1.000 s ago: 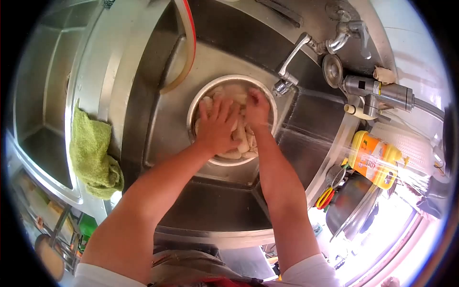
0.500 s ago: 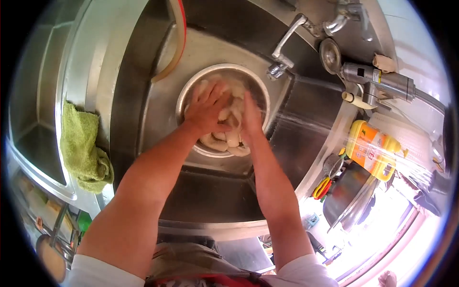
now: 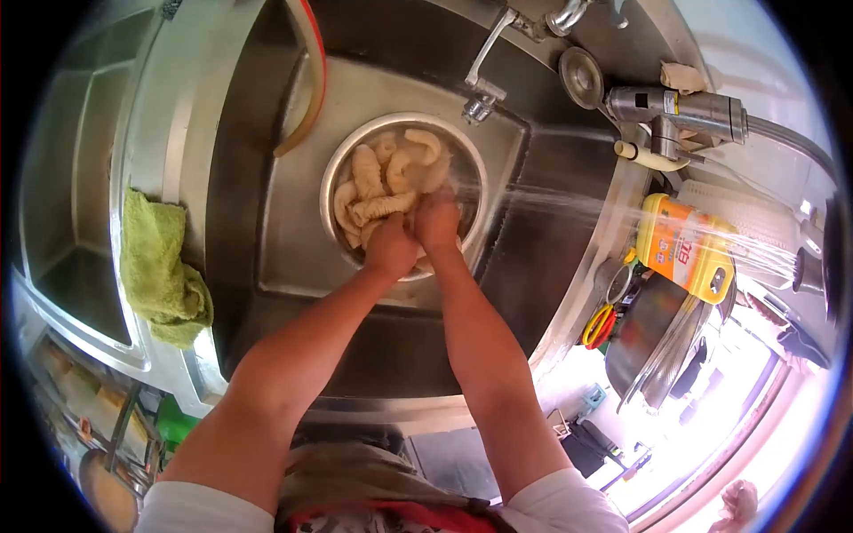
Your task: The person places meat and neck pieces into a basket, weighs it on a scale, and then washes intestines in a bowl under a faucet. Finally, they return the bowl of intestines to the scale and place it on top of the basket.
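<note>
A round metal bowl (image 3: 330, 197) stands in the sink with pale, ridged, tube-like pieces (image 3: 380, 207) in it that look like intestine. At the bowl's near side, my left hand (image 3: 392, 250) is closed on some of these pieces. My right hand (image 3: 437, 222) is closed too, close beside the left and a little farther up on the right, among the pieces. Both sets of fingertips are hidden by the hands themselves. A thin spray of water (image 3: 569, 201) crosses from the right toward the bowl and my right hand.
Beyond the bowl hangs a faucet (image 3: 481, 102). A red-edged hose (image 3: 306, 107) enters the sink at the upper left. The green towel (image 3: 164, 271) lies on the left ledge. On the right are a yellow jug (image 3: 684, 244), a spray head (image 3: 809, 271) and a metal pipe fitting (image 3: 680, 114).
Both hands were spread flat over the pieces; now they are closed and drawn together at the near right of the bowl. More pieces are uncovered. The view has shifted slightly.
</note>
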Action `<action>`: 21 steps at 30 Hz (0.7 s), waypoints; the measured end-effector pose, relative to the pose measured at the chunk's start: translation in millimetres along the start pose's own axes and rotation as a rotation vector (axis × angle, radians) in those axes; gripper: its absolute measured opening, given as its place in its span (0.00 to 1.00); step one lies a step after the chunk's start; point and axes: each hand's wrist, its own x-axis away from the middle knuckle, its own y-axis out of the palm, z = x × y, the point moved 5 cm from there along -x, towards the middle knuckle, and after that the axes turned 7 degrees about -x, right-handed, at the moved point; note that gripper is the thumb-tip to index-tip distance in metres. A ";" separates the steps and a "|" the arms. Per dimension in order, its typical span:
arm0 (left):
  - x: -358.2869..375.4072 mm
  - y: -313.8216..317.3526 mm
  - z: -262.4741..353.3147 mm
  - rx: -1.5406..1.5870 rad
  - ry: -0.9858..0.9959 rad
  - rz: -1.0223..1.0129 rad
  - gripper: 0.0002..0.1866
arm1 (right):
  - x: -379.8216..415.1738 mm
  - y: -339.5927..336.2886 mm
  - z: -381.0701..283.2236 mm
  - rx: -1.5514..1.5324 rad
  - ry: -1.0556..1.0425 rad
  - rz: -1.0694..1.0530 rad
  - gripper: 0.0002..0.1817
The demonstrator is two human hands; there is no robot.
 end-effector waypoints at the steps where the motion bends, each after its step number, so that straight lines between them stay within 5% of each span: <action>1: -7.4 -0.4 -2.3 -0.019 -0.020 -0.020 0.12 | -13.2 -18.9 -19.9 -0.122 0.039 0.036 0.15; 4: -13.3 -11.1 -5.7 0.135 0.000 0.109 0.12 | -10.6 -58.4 -50.8 -0.424 0.118 0.004 0.15; 7: -6.1 -25.9 36.1 1.132 -0.622 -0.339 0.11 | 15.2 -83.5 -73.9 -0.572 0.289 -0.072 0.15; 10: -23.6 -7.2 43.5 1.344 -0.749 -0.579 0.09 | 35.0 -109.9 -93.0 -0.561 0.241 -0.182 0.12; 21: -40.5 3.0 34.2 1.294 -0.825 -0.394 0.13 | 98.7 -161.9 -97.7 -0.493 0.262 -0.065 0.10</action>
